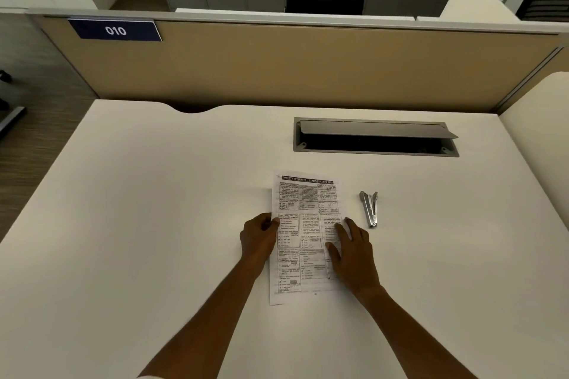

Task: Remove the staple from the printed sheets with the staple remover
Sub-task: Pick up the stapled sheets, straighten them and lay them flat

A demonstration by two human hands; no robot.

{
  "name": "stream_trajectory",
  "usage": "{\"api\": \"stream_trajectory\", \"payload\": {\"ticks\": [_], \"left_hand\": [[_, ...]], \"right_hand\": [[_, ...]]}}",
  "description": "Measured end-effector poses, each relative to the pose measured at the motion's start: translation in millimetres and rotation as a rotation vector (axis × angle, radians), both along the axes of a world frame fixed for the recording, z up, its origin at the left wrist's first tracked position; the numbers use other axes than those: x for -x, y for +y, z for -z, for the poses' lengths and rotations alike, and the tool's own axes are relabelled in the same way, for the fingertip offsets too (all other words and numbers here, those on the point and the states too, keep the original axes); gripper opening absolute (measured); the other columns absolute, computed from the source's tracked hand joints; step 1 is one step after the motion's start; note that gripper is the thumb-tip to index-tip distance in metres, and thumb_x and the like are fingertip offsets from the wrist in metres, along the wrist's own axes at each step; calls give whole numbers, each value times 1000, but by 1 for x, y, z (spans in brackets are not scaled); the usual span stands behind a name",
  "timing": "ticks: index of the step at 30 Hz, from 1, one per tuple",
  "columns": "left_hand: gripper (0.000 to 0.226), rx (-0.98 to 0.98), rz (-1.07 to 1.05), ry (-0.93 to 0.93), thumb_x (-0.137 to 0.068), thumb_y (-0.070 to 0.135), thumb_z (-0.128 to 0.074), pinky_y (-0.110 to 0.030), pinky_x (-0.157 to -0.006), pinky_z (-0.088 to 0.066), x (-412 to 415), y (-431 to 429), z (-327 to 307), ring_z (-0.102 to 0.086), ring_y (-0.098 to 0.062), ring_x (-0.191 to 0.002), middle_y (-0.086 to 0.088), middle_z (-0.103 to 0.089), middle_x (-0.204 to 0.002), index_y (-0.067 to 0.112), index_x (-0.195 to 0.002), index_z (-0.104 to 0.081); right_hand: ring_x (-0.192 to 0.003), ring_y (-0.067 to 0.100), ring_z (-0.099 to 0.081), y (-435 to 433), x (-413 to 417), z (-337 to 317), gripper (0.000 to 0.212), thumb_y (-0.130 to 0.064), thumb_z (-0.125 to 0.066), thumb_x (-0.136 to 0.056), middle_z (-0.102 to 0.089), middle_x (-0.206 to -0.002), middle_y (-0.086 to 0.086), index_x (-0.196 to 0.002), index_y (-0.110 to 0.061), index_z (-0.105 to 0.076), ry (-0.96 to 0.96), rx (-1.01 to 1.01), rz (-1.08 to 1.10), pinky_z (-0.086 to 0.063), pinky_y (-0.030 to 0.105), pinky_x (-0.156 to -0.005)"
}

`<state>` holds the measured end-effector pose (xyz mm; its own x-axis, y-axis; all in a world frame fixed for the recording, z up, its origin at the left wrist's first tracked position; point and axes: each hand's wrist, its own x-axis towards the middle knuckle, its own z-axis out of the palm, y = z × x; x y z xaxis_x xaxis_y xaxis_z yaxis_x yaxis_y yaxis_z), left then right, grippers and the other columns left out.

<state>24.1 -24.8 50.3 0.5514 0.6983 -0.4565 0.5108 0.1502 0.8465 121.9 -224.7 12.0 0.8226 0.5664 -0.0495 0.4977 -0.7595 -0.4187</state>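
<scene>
The sheets lie flat on the desk. Left hand pinches their left edge, right hand presses with spread fingers, probably steadying them. The remover waits untouched, just right of the sheets.

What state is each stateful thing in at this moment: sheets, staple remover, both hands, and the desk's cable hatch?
Printed sheets: flat on the desk, staple apparently still in the top left corner.
Staple remover: lying untouched right of the sheets.
Left hand: holding the sheets' left edge.
Right hand: flat, pressing on the sheets' right side.
Cable hatch: lid propped open.
</scene>
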Motion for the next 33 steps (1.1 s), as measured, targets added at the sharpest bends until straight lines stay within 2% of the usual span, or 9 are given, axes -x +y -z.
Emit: {"api": "stream_trajectory", "payload": {"ticks": [4,6,9,12,16,19,24,28,33], "left_hand": [[23,67,9,-126,-99,28,-67,-42,-91,-62,6,-1,-2,-77,-17,-94,2,-80,-103,20,-119,-74],[23,122,10,-186,-99,26,-67,-46,-93,-61,9,0,-4,-77,-22,-99,-3,-80,-107,17,-119,-74],[18,215,23,-271,-99,22,-67,-46,-91,-61,13,4,-13,-76,-25,-102,-6,-80,-109,19,-114,-76],[17,292,50,-325,-99,21,-67,-42,-88,-62,17,7,-21,-76,-25,-103,-6,-79,-111,19,-113,-76],[17,332,38,-339,-99,20,-67,-36,-79,-63,23,8,-27,-77,-23,-101,-7,-79,-112,17,-113,-76],[16,337,15,-348,-99,19,-67,-33,-75,-63,26,8,-29,-77,-24,-100,-8,-79,-110,15,-111,-76],[16,307,-11,-379,-98,17,-67,-34,-74,-64,35,7,-28,-78,-24,-99,-7,-80,-110,14,-112,-75],[16,296,-42,-407,-98,18,-68,-35,-72,-64,37,8,-32,-78,-23,-97,-6,-80,-108,17,-112,-76],[15,254,-73,-463,-97,20,-70,-33,-69,-64,17,22,-57,-79,-21,-92,-6,-81,-104,14,-109,-76]], "right_hand": [[-142,33,-36,3,-5,-11,67,-32,-65,-95,-37,-157,13,-150,-7,-37,130,-144,103,-38,48,-116],[-141,31,-38,7,-9,-20,72,-32,-69,-93,-40,-155,13,-151,-9,-34,244,-295,219,-38,47,-116],[-128,28,-53,11,-22,-34,71,-30,-74,-90,-51,-146,10,-149,-13,-38,407,-513,375,-49,43,-104],[-119,22,-63,11,-38,-43,51,-28,-73,-91,-64,-134,7,-137,-16,-54,612,-670,418,-55,40,-98],[-97,12,-74,10,-43,-52,13,-19,-72,-91,-79,-104,-2,-104,-21,-73,825,-866,445,-54,22,-70],[-95,11,-75,11,-42,-58,16,-12,-71,-91,-79,-105,-1,-106,-18,-74,843,-916,424,-56,19,-67],[-100,24,-75,10,-36,-66,29,-9,-68,-93,-77,-112,7,-122,-10,-68,834,-942,347,-61,37,-79],[-97,24,-76,8,-30,-72,28,-6,-68,-93,-78,-109,6,-121,-12,-68,842,-982,321,-62,28,-72],[-97,28,-76,6,-25,-76,28,-9,-69,-93,-78,-108,8,-120,-14,-69,840,-964,290,-63,32,-72]]}}
